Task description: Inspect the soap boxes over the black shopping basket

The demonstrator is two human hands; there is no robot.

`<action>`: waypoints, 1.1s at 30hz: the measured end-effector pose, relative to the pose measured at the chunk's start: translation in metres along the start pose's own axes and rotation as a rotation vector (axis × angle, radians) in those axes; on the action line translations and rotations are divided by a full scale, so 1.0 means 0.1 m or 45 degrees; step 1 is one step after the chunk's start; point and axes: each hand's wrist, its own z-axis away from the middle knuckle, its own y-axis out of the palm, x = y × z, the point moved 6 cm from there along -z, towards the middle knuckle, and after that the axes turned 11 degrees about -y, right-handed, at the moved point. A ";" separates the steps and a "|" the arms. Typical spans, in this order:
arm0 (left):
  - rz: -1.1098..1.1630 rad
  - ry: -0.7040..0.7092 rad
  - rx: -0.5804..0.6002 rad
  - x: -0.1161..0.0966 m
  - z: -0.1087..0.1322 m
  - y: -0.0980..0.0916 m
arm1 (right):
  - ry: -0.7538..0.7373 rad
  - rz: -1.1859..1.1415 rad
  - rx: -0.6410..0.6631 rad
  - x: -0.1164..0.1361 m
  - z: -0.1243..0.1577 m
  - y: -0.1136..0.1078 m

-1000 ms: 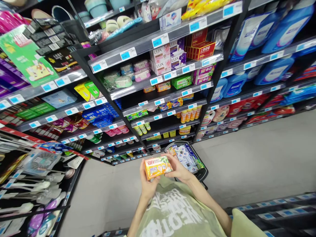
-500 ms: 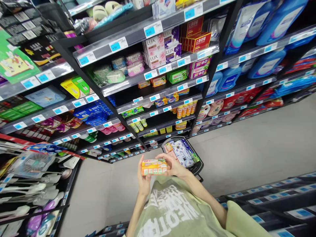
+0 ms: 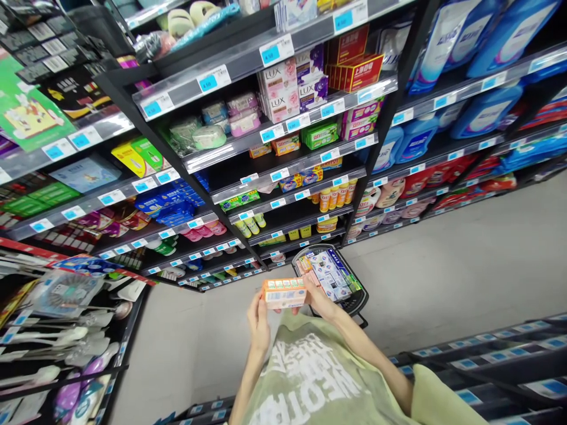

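I hold an orange soap pack (image 3: pixel 284 293) in front of my chest with both hands. My left hand (image 3: pixel 259 319) grips its left end from below, fingers curled round it. My right hand (image 3: pixel 319 296) pinches its right end. The pack is tipped so that a narrow side with small printed panels faces me. Just beyond my hands, on the floor, stands a black shopping basket (image 3: pixel 354 299) with several packaged goods inside.
Black store shelves (image 3: pixel 283 159) with soap boxes, bottles and blue price tags rise ahead. Blue detergent jugs (image 3: pixel 487 112) fill the right bay. A rack of kitchen utensils (image 3: pixel 57 336) stands at left. Grey floor (image 3: pixel 443 277) stretches to the right; a low shelf (image 3: pixel 487 360) sits at bottom right.
The soap pack has been rotated in my hands, from its front label facing me to a narrow side. My view has shifted slightly down the shelves.
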 end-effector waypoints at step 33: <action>0.501 -0.230 0.132 0.18 -0.09 0.01 | -0.399 0.029 -0.128 0.18 -0.08 -0.06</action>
